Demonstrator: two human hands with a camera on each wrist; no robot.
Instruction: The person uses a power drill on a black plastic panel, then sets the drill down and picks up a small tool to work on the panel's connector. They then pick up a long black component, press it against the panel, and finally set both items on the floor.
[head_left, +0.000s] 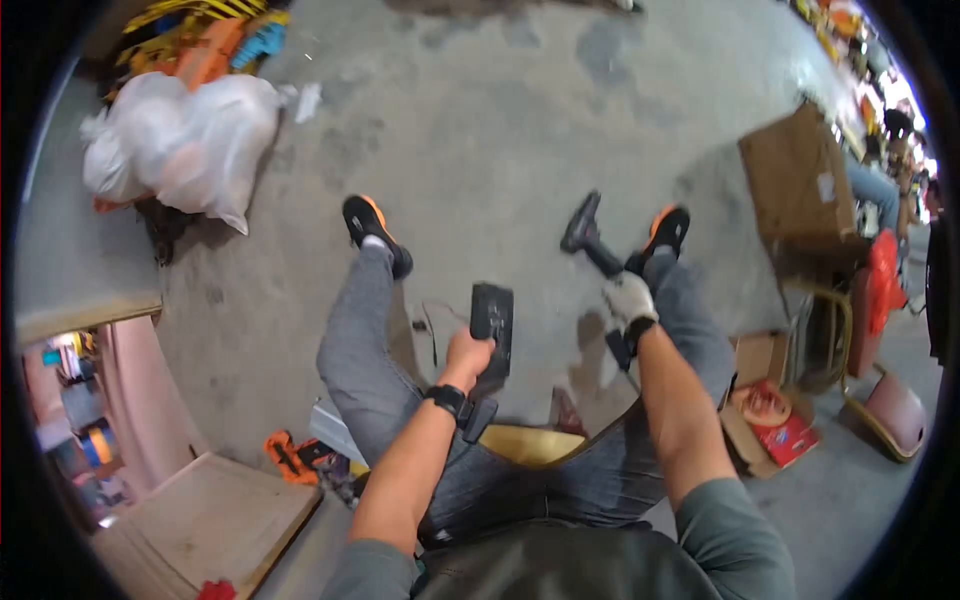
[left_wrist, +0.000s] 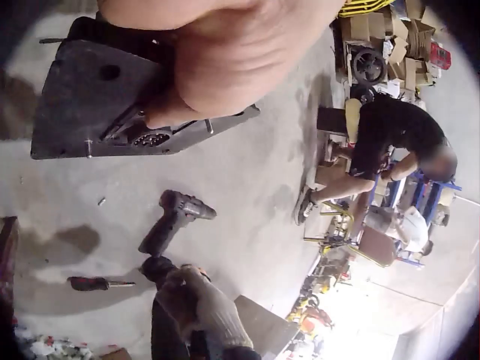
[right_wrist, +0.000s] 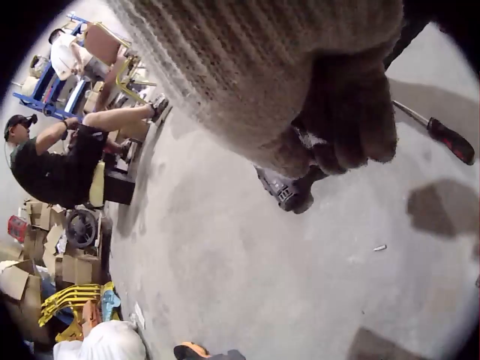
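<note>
My bare left hand (head_left: 467, 360) grips the edge of a black, flat, box-like part (head_left: 492, 318). The left wrist view shows the part (left_wrist: 82, 82) with screws standing out of its face and the hand (left_wrist: 232, 67) across it. My right hand (head_left: 630, 300), in a pale glove, is beside a dark cordless drill (head_left: 582, 232). In the right wrist view its fingers are curled in shadow in front of the drill (right_wrist: 289, 191); whether they hold something small cannot be seen. The drill appears to lie on the floor, apart from the gloved fingers.
A screwdriver (left_wrist: 90, 283) lies on the floor. White bags (head_left: 200, 140) are at upper left; a cardboard box (head_left: 800, 175) and a fallen chair (head_left: 893, 412) are at right. An open carton (head_left: 760, 400) is near my right leg. Another person (right_wrist: 60, 165) sits farther off.
</note>
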